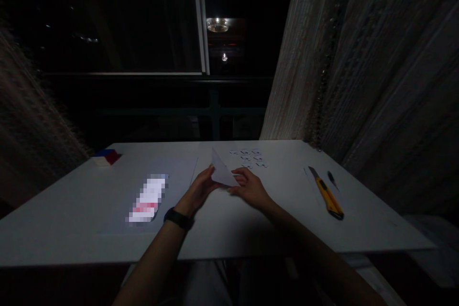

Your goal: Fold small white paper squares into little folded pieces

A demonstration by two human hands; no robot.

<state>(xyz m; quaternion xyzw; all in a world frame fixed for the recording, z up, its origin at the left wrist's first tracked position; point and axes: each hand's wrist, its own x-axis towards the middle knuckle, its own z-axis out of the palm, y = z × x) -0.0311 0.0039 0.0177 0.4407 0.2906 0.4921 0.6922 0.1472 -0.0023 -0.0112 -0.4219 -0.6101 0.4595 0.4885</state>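
Note:
Between my two hands is a folded piece of white paper [221, 171], roughly triangular, raised a little above the table. My left hand [202, 184], with a dark band on its wrist, grips the paper's left side. The fingers and thumb of my right hand [250, 187] pinch its lower right corner. Just beyond, several small white paper cutouts with dark marks [245, 158] lie in rows. Left of my hands a lit phone [148, 198] with a blurred-out screen rests on a pale sheet [179, 177].
A yellow box cutter [326, 193] and a small dark pen-like tool [332, 178] lie at the right on the white table [287, 229]. A coloured cube [106, 157] sits at the far left corner. Curtains [297, 52] hang on both sides of a dark window.

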